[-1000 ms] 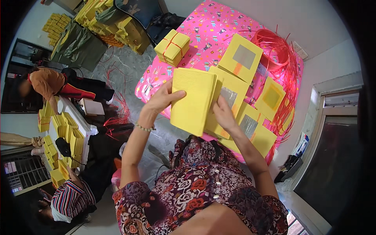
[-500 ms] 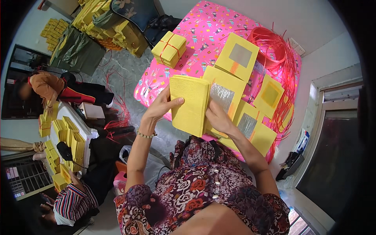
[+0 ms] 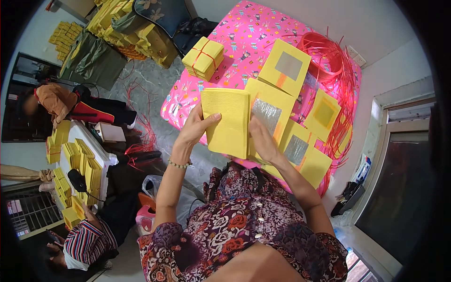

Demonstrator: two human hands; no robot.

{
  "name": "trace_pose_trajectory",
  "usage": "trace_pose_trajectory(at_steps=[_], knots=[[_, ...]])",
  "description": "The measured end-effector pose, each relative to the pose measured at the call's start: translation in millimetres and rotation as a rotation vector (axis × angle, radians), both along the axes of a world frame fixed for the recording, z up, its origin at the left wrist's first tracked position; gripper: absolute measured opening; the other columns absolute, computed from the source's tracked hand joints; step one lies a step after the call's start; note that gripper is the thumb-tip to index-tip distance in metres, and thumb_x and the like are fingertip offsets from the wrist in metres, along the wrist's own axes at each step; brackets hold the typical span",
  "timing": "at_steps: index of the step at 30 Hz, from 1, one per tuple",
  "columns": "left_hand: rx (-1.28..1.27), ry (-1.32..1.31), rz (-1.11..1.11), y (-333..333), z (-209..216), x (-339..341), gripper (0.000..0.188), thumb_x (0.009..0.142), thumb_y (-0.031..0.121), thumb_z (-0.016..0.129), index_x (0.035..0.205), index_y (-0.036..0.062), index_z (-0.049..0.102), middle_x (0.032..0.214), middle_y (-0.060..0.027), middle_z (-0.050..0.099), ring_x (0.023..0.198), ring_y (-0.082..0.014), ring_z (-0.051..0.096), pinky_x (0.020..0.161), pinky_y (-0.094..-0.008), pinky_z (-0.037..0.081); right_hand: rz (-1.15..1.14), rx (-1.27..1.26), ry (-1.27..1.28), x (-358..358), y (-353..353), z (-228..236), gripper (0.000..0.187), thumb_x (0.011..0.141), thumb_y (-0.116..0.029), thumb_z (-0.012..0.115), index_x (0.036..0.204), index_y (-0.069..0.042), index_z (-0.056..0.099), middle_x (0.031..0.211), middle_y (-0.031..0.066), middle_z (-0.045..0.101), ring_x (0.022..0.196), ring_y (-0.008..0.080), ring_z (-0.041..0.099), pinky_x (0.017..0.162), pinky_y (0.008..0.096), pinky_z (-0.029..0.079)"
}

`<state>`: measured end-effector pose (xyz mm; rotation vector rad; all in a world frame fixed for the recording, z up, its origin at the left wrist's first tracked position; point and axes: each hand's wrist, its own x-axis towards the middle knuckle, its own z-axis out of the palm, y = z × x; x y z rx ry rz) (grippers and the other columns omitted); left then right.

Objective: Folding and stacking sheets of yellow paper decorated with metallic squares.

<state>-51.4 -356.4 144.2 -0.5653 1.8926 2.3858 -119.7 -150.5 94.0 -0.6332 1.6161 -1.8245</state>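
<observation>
A stack of yellow paper sheets is held up in front of me, over the near edge of the pink-covered table. My left hand grips its left edge, the thumb lying on the top sheet and the fingers hidden underneath. At the stack's right edge is my right hand, fingers stretched out and close together, the palm turned to the edge. Just beyond lie yellow sheets with silver squares and orange streaks. A bundle of yellow paper tied with red strips stands at the table's far left.
The pink patterned table cover carries a coil of red plastic strips at the right. Two people, one in a brown top and one in stripes, are at a white table with yellow stacks. Red strips litter the floor.
The yellow stack's edges look more even now. My right hand has come off its grip on the right edge, its fingers straightened. My left hand keeps hold.
</observation>
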Motion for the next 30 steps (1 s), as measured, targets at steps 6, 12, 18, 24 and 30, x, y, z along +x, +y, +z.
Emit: trace_pose_trajectory(at_steps=[6,12,18,24,30], knots=[[-0.312,0.348,0.109,41.1,23.1,-6.7,0.089,0.083,0.003,0.071,0.15,0.0093,0.012,0.132,-0.0146,0.045,0.12,-0.0217,0.051,0.099,-0.0371,0.046,-0.08,0.04,0.257,-3.2,18.5,28.2,0.039,0.095,-0.02,0.06,0.124,0.004,0.049,0.106,0.0178,0.063,0.103,0.0273,0.061,0.087,0.0355,0.046],[-0.418,0.329,0.019,55.4,-2.9,4.5,0.086,0.08,-0.004,0.072,0.148,0.0063,0.019,0.132,-0.0089,0.043,0.12,-0.0184,0.05,0.099,-0.0314,0.046,-0.083,0.018,0.311,-3.1,31.9,-3.5,0.04,0.093,-0.015,0.061,0.127,0.002,0.049,0.117,0.0175,0.059,0.107,0.0272,0.059,0.089,0.0383,0.048],[-0.505,0.313,-0.043,62.1,-5.3,4.9,0.069,0.084,-0.002,0.068,0.14,0.0018,0.03,0.127,-0.0085,0.043,0.118,-0.0175,0.049,0.099,-0.0305,0.043,-0.07,0.07,0.245,-1.2,35.7,-26.6,0.034,0.09,-0.016,0.065,0.12,0.001,0.058,0.113,0.0176,0.062,0.106,0.0281,0.06,0.089,0.0385,0.048],[-0.62,0.368,-0.055,67.3,-2.3,5.9,0.069,0.082,0.0,0.07,0.14,0.0015,0.032,0.127,-0.0082,0.042,0.118,-0.0169,0.047,0.1,-0.0307,0.041,-0.129,0.135,0.411,-0.2,35.8,-25.7,0.033,0.09,-0.018,0.065,0.117,0.0,0.06,0.113,0.0183,0.062,0.105,0.0299,0.061,0.09,0.0397,0.047],[-0.457,0.323,0.237,59.5,-1.7,6.5,0.062,0.084,-0.001,0.069,0.136,0.0016,0.037,0.122,-0.0094,0.052,0.109,-0.0183,0.057,0.091,-0.031,0.049,-0.163,0.047,0.308,0.4,29.1,19.3,0.042,0.089,-0.016,0.066,0.125,0.0,0.05,0.12,0.0184,0.052,0.111,0.0356,0.055,0.097,0.0416,0.043]])
